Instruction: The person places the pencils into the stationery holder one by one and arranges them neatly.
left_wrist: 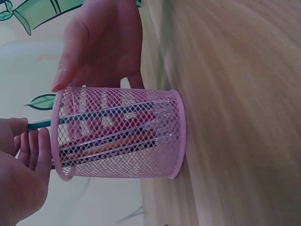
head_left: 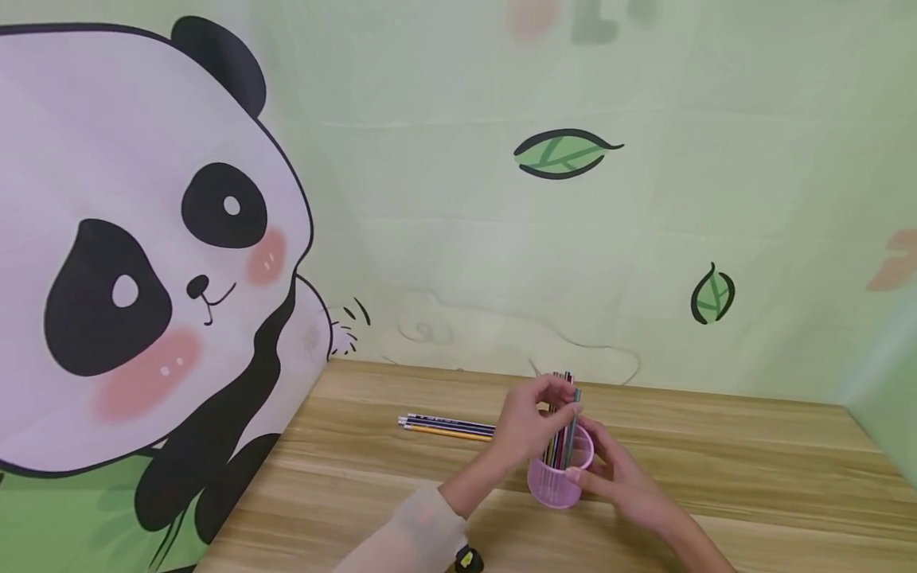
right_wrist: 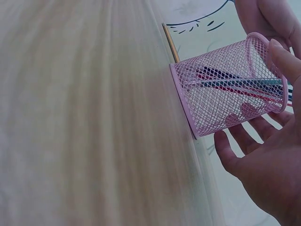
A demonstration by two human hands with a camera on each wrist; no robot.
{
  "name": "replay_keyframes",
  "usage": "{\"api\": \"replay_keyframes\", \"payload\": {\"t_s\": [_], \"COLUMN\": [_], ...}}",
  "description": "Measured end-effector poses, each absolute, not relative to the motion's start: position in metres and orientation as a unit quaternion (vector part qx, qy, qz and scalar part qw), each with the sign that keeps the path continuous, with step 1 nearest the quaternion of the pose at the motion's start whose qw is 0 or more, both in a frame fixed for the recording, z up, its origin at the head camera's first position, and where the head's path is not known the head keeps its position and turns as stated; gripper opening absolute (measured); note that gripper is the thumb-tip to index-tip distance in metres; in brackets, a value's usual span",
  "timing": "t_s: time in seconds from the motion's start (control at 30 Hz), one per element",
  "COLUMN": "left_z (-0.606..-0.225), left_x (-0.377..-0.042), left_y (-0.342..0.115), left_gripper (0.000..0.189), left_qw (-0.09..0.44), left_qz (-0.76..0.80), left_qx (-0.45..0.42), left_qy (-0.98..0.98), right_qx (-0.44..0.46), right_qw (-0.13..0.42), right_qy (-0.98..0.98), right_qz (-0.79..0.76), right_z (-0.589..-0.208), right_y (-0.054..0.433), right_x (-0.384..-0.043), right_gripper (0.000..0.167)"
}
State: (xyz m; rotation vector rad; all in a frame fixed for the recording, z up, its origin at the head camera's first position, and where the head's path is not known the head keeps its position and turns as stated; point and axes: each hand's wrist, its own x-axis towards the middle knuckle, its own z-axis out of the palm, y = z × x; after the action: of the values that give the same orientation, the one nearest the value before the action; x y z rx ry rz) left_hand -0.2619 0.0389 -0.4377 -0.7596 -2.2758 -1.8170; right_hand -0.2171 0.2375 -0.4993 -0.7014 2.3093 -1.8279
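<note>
A pink mesh pen cup (head_left: pixel 555 485) stands upright on the wooden table, with a bundle of pencils (head_left: pixel 557 446) in it. From above, my left hand (head_left: pixel 530 422) grips the upper ends of the pencils. In the left wrist view a teal pencil (left_wrist: pixel 40 125) sits between its thumb and fingers, and darker pencils show through the mesh. My right hand (head_left: pixel 619 477) holds the cup from the right, thumb at the near rim and fingers round the far side. The right wrist view shows its fingers (right_wrist: pixel 242 139) along the mesh wall.
Several more pencils (head_left: pixel 447 426), dark ones and a yellow one, lie side by side on the table (head_left: pixel 752 493), left of the cup. A small black object (head_left: pixel 469 559) is by the left sleeve. Behind the table hangs a green backdrop (head_left: pixel 444 199) with a printed panda.
</note>
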Motion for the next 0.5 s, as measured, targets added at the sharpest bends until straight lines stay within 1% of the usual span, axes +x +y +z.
{"api": "replay_keyframes", "payload": {"t_s": [0.23, 0.4, 0.5], "left_z": [-0.441, -0.445, -0.449], "left_x": [-0.262, -0.261, -0.262], "left_y": [0.037, 0.031, 0.024], "left_gripper": [0.014, 0.013, 0.013], "left_qw": [0.063, 0.052, 0.059], "left_qz": [-0.581, -0.562, -0.563], "left_qx": [-0.261, -0.266, -0.256], "left_qy": [-0.768, -0.781, -0.784], "right_qx": [-0.236, -0.25, -0.256], "right_qw": [0.062, 0.05, 0.045], "right_qy": [0.758, 0.748, 0.746], "right_qz": [-0.605, -0.612, -0.613], "right_z": [-0.5, -0.502, -0.504], "right_y": [0.238, 0.239, 0.238], "right_x": [-0.217, -0.218, -0.219], "right_gripper": [0.076, 0.073, 0.072]}}
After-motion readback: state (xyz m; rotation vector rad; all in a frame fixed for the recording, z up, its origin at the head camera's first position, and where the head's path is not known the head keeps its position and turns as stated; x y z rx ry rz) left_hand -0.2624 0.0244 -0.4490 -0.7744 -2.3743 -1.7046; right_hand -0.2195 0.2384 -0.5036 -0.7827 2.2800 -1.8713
